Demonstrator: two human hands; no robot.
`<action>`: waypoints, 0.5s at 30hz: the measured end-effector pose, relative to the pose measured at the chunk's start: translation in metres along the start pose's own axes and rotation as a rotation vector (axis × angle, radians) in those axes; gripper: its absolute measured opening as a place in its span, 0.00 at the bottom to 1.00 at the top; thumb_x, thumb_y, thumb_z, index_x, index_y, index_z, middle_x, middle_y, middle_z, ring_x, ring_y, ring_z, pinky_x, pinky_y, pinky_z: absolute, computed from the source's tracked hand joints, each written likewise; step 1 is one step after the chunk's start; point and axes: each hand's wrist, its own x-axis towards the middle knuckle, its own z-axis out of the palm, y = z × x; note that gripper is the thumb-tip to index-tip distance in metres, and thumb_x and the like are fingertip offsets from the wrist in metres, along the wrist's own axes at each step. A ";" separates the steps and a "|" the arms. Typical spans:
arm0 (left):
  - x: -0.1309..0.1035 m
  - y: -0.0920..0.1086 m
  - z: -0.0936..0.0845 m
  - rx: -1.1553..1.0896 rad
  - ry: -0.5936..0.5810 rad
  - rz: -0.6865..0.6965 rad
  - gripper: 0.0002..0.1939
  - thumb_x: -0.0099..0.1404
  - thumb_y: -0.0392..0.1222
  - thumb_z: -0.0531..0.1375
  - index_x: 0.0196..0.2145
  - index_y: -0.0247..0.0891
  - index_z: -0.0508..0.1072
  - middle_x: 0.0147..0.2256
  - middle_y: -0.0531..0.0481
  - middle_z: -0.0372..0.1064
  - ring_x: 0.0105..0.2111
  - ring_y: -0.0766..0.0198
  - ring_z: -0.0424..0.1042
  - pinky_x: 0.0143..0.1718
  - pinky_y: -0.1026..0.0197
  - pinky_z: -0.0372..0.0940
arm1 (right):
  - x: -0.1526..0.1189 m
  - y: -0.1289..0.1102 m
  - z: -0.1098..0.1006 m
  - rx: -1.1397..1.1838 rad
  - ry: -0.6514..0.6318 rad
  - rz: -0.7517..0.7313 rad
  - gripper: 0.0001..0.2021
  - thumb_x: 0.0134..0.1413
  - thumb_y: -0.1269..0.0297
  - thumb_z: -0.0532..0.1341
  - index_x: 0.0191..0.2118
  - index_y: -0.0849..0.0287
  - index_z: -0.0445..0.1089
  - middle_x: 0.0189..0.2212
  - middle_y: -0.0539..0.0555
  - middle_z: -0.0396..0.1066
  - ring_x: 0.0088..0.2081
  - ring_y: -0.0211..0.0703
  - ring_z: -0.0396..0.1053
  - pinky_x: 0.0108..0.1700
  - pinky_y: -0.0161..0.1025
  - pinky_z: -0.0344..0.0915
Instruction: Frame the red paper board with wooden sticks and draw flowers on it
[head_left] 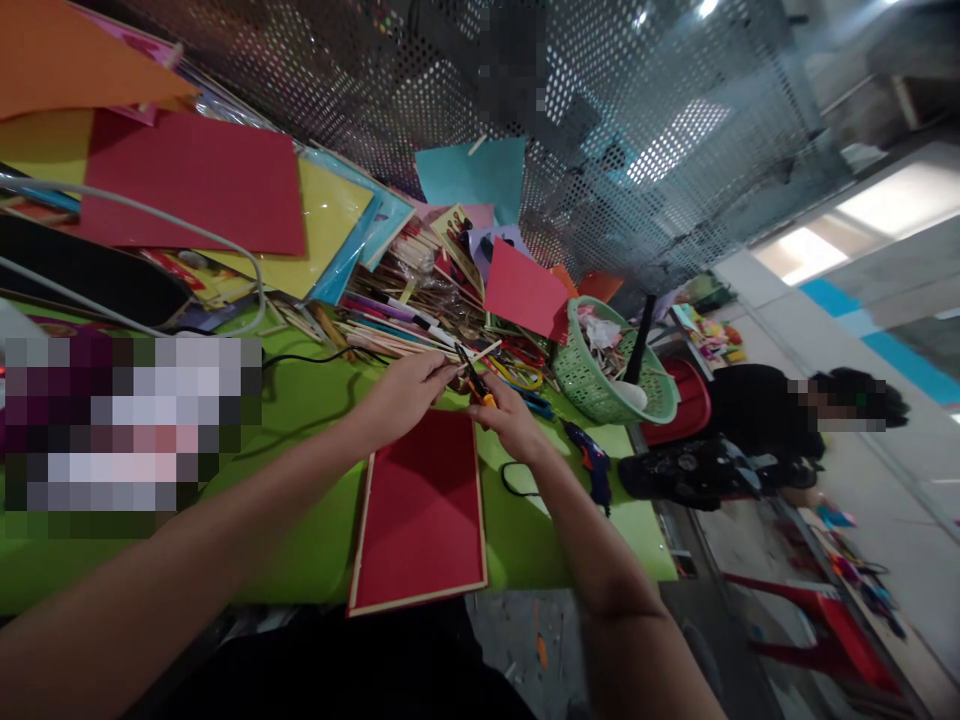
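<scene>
My left hand point(412, 393) is closed, pinching a thin wooden stick point(489, 350) whose pale end sticks out to the right. My right hand point(511, 415) grips a pair of pliers point(474, 378) with dark jaws and orange on the handles. The jaws are up against the stick; whether they bite into it is too small to tell. Below both hands lies a red card panel point(427, 505) edged with pale wooden strips along its left, right and front sides. Its far edge is partly hidden by my hands.
Sticks, pens and coloured papers crowd the back of the green table point(300, 560). To the right stand a green basket point(600, 385) and a blue glue gun point(592, 460). A black cable point(315, 356) runs at left. A seated person point(765, 410) is at far right.
</scene>
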 end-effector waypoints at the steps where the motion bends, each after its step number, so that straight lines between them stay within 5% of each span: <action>1: 0.000 0.000 0.000 0.001 -0.001 -0.003 0.17 0.71 0.43 0.53 0.24 0.41 0.59 0.21 0.57 0.56 0.24 0.65 0.57 0.30 0.59 0.52 | 0.000 0.000 0.000 -0.020 0.006 -0.007 0.14 0.53 0.59 0.61 0.45 0.56 0.68 0.41 0.54 0.71 0.40 0.49 0.66 0.42 0.44 0.63; 15: 0.001 -0.003 -0.001 0.058 -0.022 -0.048 0.19 0.71 0.44 0.53 0.23 0.42 0.58 0.20 0.56 0.56 0.24 0.63 0.58 0.30 0.59 0.50 | -0.002 -0.004 -0.002 -0.298 0.038 -0.031 0.08 0.54 0.60 0.58 0.40 0.54 0.66 0.34 0.53 0.71 0.37 0.51 0.67 0.41 0.46 0.63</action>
